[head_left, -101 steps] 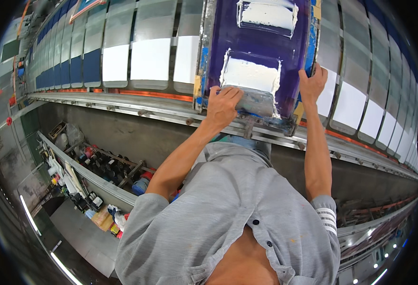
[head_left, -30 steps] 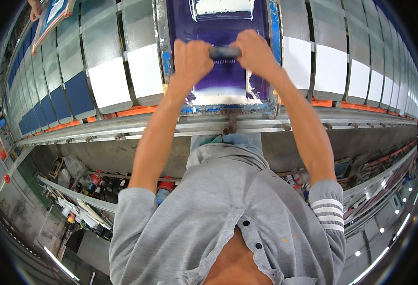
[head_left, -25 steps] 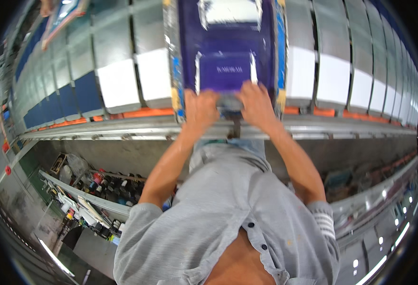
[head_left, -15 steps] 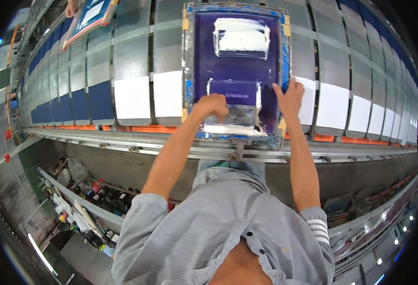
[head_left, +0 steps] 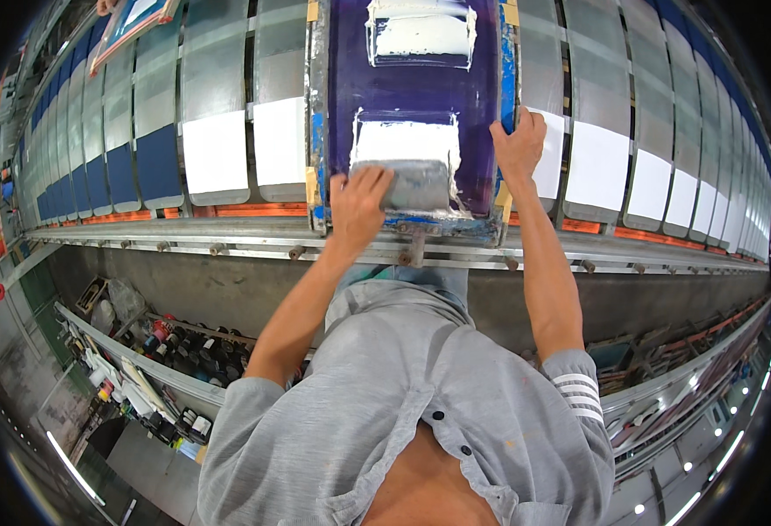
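In front of me lies a screen printing frame (head_left: 507, 66) with purple mesh (head_left: 412, 92). My left hand (head_left: 361, 203) is closed around the left end of a grey squeegee (head_left: 422, 182), which lies tilted at the near end of the mesh. A band of white ink (head_left: 406, 140) borders the squeegee's far side, and a second white patch lies at the far end of the mesh. My right hand (head_left: 519, 151) grips the frame's right side, thumb toward the mesh and fingers over the outer edge.
Long pallets stand in a row on both sides, some bearing white pieces (head_left: 215, 158), others dark blue ones (head_left: 158, 167). A metal rail (head_left: 315, 252) runs along the near edge. At far left, another person's hand (head_left: 105, 7) is by a smaller frame (head_left: 136, 22). Bottles crowd a low shelf (head_left: 197, 351).
My left hand has shifted to the squeegee's left end. White ink now covers the near part of the mesh, where lettering showed before. My right hand stays on the frame; the whole view has shifted.
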The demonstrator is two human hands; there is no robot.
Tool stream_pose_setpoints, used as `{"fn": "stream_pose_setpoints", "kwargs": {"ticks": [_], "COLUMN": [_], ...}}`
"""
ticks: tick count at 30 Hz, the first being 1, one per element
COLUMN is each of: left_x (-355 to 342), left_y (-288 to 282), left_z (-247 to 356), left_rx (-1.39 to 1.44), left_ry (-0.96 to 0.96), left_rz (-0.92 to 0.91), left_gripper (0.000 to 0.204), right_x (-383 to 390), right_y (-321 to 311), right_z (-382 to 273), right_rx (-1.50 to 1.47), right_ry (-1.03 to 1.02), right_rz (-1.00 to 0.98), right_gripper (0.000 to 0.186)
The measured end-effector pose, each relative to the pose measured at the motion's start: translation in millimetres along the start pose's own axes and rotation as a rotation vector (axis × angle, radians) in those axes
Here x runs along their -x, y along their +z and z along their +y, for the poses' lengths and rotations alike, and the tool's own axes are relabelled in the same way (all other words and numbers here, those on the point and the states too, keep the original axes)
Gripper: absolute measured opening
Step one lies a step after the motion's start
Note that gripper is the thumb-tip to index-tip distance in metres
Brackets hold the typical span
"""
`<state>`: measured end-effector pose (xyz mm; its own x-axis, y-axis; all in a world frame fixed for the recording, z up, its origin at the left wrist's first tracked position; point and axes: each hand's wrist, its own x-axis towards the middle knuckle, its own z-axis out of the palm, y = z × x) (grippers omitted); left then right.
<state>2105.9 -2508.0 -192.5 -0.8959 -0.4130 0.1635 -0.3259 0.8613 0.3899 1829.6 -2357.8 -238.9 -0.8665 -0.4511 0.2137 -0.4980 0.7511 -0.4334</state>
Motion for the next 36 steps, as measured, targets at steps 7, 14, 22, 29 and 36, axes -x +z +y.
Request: {"fn": "stream_pose_setpoints", "kwargs": {"ticks": [7, 14, 22, 29, 36], "left_x": [25.4, 56.7, 49.2, 66.7, -7.9], "left_y": [-35.0, -88.6, -89.1, -83.5, -99.3], "left_z": [-30.8, -144.7, -162.8, -161.7, -180.4], "left_rx": [0.1, 0.052, 0.034, 0.053, -0.078], "left_ry": [-0.018, -0.044, -0.087, 0.009, -0.183], "left_rz": [0.009, -0.082, -0.246, -0.009, -0.482], "left_gripper": [0.047, 0.042, 0.032, 0.029, 0.029], "right_x": [7.1, 49.5, 54.5, 54.8, 19.1], "right_y": [5.8, 78.1, 99.3, 108.0, 24.0], "right_z": [-38.0, -148.3, -147.8, -152.5, -241.8], "right_rx": [-0.083, -0.188, -0.116, 0.06, -0.285], "right_ry": [0.058, 0.027, 0.021, -0.017, -0.332], "right_rz": [0.023, 0.056, 0.055, -0.011, -0.518], "right_gripper": [0.056, 0.056, 0.056, 0.056, 0.054]}}
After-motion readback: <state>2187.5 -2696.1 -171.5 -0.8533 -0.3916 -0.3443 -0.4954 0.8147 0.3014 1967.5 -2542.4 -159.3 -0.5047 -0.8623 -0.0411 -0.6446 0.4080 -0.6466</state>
